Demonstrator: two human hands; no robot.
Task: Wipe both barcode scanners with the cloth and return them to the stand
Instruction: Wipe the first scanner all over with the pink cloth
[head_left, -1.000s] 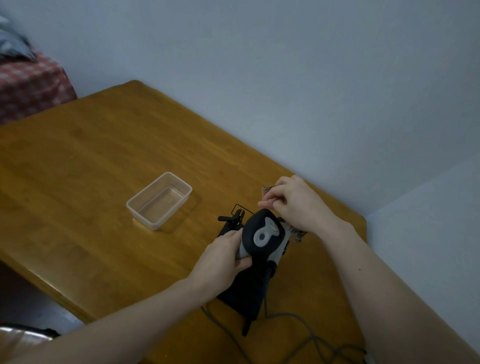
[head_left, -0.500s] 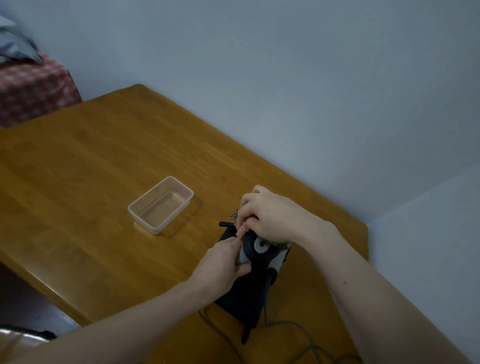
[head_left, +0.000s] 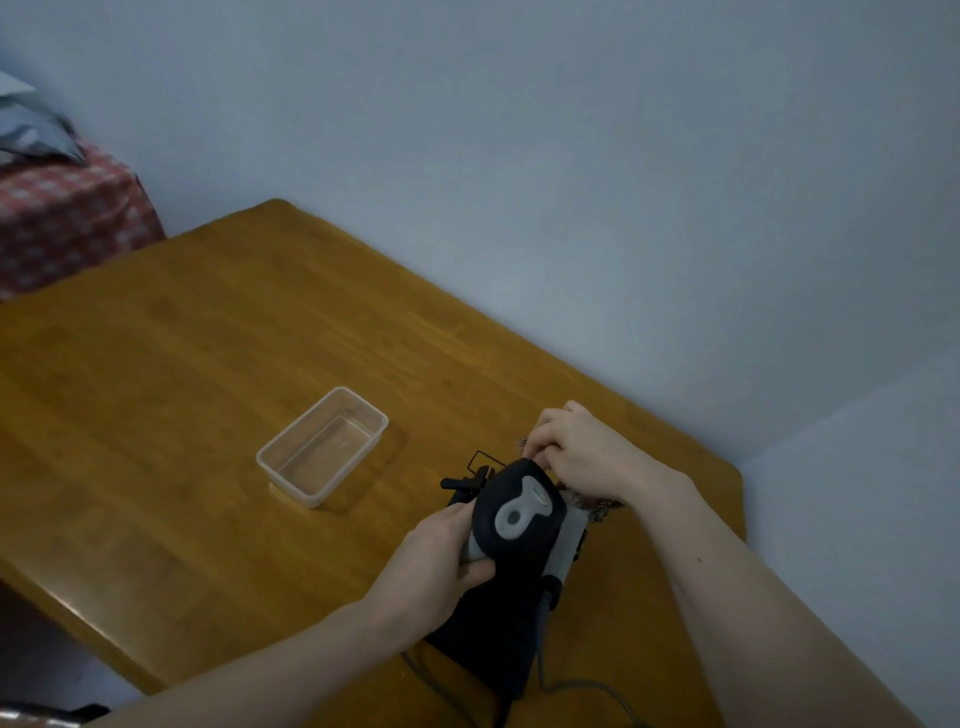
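A black barcode scanner with a grey trigger panel on its head sits between the two hands, held up just above the near right part of the wooden tabletop. The left hand grips the scanner from its left side — fingers curled round the edge of the head, thumb wrapped underneath where a grey band of the body shows. The right hand is at the far top edge of the scanner's head, its fingers curled and pinching a patterned cloth, which is pressed against the scanner there; a crumpled part of the cloth spills out below the wrist on the scanner's right side.

Beneath the scanner a dark shape runs down towards the near edge of the tabletop — whether it is the handle, the second scanner or the stand cannot be told. A small black stand part with a thin wire loop pokes out just behind the left hand's knuckles. A grey cable trails from the lower end across the tabletop.

Well to the left of the hands stands a clear plastic container. Beyond the tabletop's far left corner is a red checked cover.
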